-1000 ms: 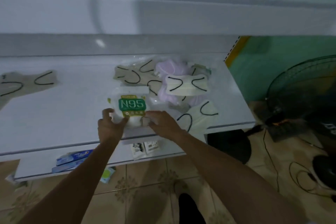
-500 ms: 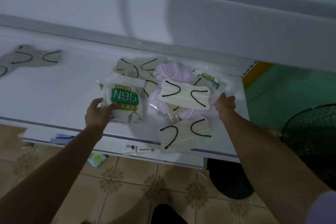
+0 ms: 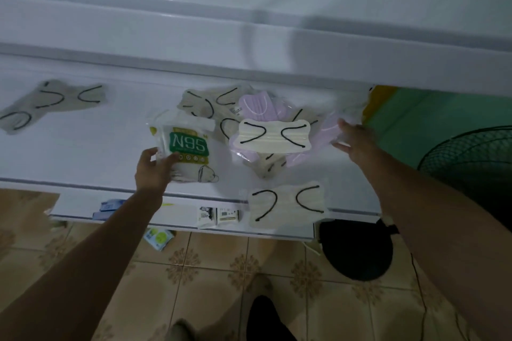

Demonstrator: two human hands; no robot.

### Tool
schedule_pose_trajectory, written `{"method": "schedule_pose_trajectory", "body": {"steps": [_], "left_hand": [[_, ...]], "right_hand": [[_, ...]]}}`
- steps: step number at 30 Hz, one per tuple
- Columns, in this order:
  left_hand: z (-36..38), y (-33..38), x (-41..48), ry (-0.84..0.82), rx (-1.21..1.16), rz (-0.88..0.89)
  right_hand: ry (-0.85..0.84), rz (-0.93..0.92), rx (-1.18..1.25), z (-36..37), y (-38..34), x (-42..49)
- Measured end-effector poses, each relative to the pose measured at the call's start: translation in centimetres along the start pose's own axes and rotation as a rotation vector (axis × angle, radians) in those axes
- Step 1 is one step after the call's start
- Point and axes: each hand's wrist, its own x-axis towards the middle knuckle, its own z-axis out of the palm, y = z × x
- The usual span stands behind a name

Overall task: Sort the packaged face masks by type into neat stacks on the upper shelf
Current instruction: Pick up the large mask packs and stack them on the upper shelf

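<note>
On the white upper shelf (image 3: 83, 152) my left hand (image 3: 153, 170) grips the lower left corner of a green-labelled N95 pack (image 3: 188, 147). To its right lies a loose pile: a cream mask with black loops (image 3: 274, 136) on top, lilac masks (image 3: 256, 104) and beige masks (image 3: 205, 104) beneath. My right hand (image 3: 353, 138) holds the edge of a lilac mask pack (image 3: 331, 127) at the pile's right side. Another cream mask (image 3: 286, 203) overhangs the shelf's front edge. Two beige masks (image 3: 52, 102) lie far left.
A lower shelf (image 3: 182, 223) holds small boxes (image 3: 219, 216) and a blue packet (image 3: 109, 206). A black round object (image 3: 357, 250) and a standing fan (image 3: 471, 163) sit on the tiled floor to the right. My shoes (image 3: 266, 318) show below.
My right hand left the N95 pack, swept right past the pile and took hold of a lilac pack. My left hand kept the N95 pack, shifting it slightly left.
</note>
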Motion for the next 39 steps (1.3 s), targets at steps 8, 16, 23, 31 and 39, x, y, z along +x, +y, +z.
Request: {"method": "schedule_pose_trajectory", "body": {"steps": [8,16,23,31,39], "left_hand": [[-0.3,-3.1,-1.7,-0.032,0.019,-0.048],[0.2,-3.1,-1.2,-0.016,-0.058,-0.064],[0.9,-2.9,-1.7,-0.026,-0.193,-0.111],[-0.5,-2.2,-1.9,-0.037,-0.202,-0.106],[-1.7,-0.9,-2.3,-0.083,-0.207,-0.139]], "right_hand": [[0.086,-0.140,-0.301,-0.4,2.9,-0.3],[-0.020,-0.036,-0.138,-3.1,2.4,0.7],[0.190,-0.162,-0.427,-2.7,0.9,0.9],[0.384,-0.397,-0.482,0.9,-2.5,-2.7],[-0.377,-0.382,-0.346,12.4,-1.4,-11.3]]}}
